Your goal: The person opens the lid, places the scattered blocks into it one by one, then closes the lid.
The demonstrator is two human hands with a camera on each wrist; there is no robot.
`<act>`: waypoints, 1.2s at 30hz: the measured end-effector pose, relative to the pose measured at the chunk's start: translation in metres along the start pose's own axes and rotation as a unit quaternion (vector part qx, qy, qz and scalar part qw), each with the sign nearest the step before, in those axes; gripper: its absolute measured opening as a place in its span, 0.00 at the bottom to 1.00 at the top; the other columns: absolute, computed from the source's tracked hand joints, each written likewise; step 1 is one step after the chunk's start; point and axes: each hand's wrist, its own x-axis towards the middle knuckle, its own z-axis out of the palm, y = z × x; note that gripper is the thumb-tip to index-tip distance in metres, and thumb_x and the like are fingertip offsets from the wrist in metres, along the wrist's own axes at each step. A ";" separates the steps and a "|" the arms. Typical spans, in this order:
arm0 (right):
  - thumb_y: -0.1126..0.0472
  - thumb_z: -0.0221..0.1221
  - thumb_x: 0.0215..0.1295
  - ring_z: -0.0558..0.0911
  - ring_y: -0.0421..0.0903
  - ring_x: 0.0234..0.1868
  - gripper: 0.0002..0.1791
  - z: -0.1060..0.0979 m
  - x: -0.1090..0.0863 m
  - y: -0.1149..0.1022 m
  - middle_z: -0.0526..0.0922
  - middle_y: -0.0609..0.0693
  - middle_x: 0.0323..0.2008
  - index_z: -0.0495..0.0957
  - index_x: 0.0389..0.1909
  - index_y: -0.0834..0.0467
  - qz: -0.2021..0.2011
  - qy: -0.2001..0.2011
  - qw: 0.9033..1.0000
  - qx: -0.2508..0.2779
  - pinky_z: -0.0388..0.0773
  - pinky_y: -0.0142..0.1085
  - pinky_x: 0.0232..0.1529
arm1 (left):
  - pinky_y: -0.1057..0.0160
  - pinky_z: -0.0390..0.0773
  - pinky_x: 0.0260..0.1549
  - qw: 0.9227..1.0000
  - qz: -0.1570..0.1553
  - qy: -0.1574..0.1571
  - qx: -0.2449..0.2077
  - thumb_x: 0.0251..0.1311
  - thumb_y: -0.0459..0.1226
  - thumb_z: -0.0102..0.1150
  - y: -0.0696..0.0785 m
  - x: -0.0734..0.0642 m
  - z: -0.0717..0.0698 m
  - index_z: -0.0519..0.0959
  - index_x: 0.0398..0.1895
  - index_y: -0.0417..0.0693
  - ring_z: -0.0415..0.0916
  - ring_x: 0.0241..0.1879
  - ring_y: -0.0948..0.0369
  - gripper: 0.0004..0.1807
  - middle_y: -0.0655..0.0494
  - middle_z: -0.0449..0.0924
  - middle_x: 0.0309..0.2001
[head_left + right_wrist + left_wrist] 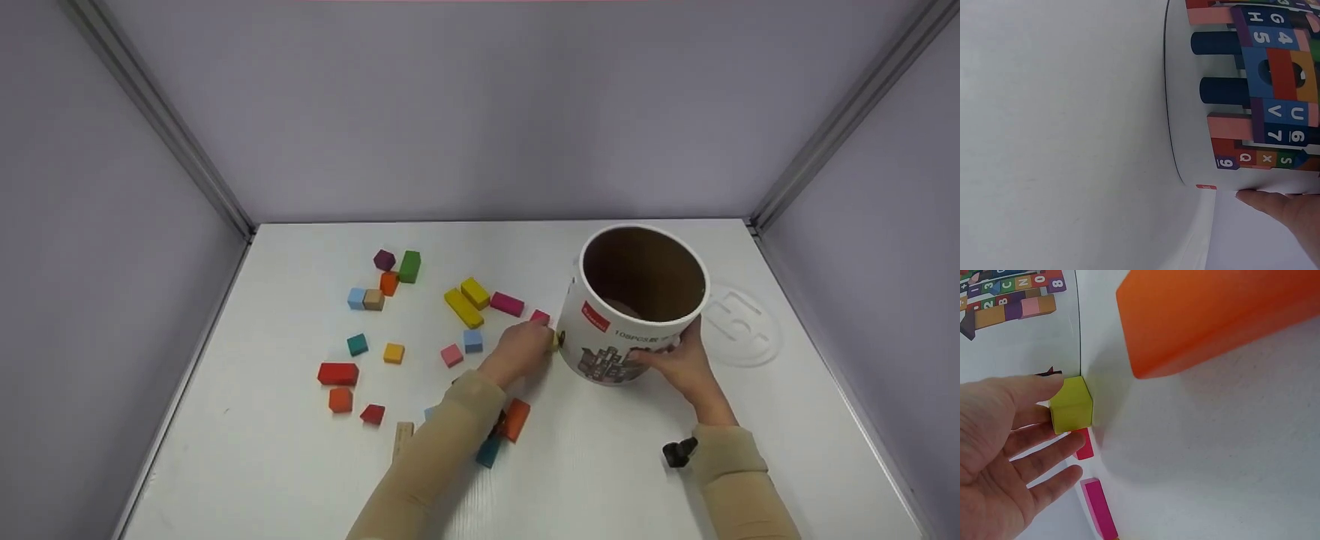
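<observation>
A white bucket with printed block pictures stands upright at the right of the table, its brown inside showing. My right hand holds its right side, thumb on the front; in the right wrist view one finger lies along the printed wall. My left hand is at the bucket's left side, pinching a yellow block between thumb and fingers. Its other fingers are spread in the left wrist view. Just past them lie a red-pink block and a magenta block.
Several coloured blocks lie scattered left of the bucket, among them a green block, a red block and two yellow ones. An orange block and a teal block lie beside the left forearm. A clear lid lies right of the bucket.
</observation>
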 end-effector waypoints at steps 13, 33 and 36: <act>0.68 0.78 0.41 0.48 0.56 0.74 0.72 0.000 0.006 0.015 0.52 0.57 0.72 0.35 0.77 0.45 -0.005 -0.002 1.000 -0.011 0.42 0.59 0.71 | 0.65 0.78 0.42 0.997 -0.028 0.016 -0.064 0.63 0.38 0.65 -0.001 -0.002 -0.006 0.82 0.53 0.49 0.74 0.32 0.59 0.15 0.59 0.79 0.32; 0.72 0.77 0.41 0.46 0.60 0.74 0.73 -0.001 0.003 0.011 0.50 0.59 0.73 0.33 0.77 0.47 -0.003 -0.002 1.000 0.013 0.44 0.68 0.66 | 0.72 0.78 0.39 0.949 0.040 0.241 -0.201 0.60 0.39 0.67 -0.003 -0.048 -0.083 0.83 0.48 0.45 0.75 0.36 0.60 0.14 0.54 0.79 0.40; 0.71 0.77 0.40 0.47 0.59 0.74 0.73 0.001 0.003 0.013 0.50 0.59 0.73 0.33 0.77 0.46 0.003 0.001 1.000 0.015 0.46 0.66 0.67 | 0.70 0.79 0.41 0.925 0.074 0.300 -0.222 0.60 0.37 0.66 0.002 -0.055 -0.095 0.84 0.46 0.44 0.76 0.37 0.59 0.12 0.53 0.79 0.40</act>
